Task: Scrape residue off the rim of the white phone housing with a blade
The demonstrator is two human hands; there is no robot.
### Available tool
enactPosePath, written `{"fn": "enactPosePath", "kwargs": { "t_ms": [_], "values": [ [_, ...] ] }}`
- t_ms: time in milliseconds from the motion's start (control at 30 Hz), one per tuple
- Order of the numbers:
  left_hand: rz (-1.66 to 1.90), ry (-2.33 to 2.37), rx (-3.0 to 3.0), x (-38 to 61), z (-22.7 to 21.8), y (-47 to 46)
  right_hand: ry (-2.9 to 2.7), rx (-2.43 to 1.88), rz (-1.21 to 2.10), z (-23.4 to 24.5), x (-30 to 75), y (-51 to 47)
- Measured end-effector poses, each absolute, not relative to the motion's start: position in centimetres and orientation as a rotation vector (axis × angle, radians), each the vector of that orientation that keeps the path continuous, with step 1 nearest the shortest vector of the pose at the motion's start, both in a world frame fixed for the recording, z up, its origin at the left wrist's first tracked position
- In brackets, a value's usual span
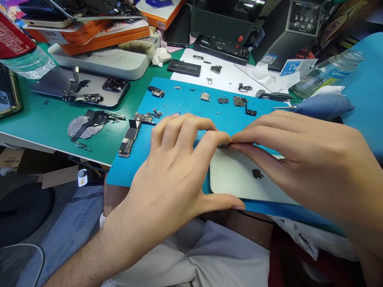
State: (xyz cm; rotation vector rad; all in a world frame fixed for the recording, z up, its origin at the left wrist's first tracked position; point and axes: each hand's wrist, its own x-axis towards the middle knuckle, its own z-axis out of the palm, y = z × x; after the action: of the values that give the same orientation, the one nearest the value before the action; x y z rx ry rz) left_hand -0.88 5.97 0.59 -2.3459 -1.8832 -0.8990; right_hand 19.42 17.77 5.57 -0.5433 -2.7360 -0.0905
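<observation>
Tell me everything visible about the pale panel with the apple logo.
The pale panel is flat, smooth and faintly greenish, like glass or metal, with a rounded corner and a dark apple logo. It lies logo up over the blue mat. The right hand hides its right end; the left hand has its thumb over the near edge. Fingertips meet at its far edge; contact is unclear.

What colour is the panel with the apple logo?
The panel is pale silvery white, with a dark logo; the head view shows it best.
</observation>
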Motion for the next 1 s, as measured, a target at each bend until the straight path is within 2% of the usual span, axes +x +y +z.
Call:
{"fn": "enactPosePath", "kwargs": {
  "t_ms": [667, 1000],
  "values": [
    [-0.951, -1.876, -2.438, -1.19, 1.01, 5.80, -2.791, -0.549, 0.026, 5.85, 19.90, 18.18],
    [-1.005, -1.869, -2.440, -1.41, 0.91, 5.82, -2.741, -0.540, -0.039, 5.35, 19.74, 17.81]
  ]
}}
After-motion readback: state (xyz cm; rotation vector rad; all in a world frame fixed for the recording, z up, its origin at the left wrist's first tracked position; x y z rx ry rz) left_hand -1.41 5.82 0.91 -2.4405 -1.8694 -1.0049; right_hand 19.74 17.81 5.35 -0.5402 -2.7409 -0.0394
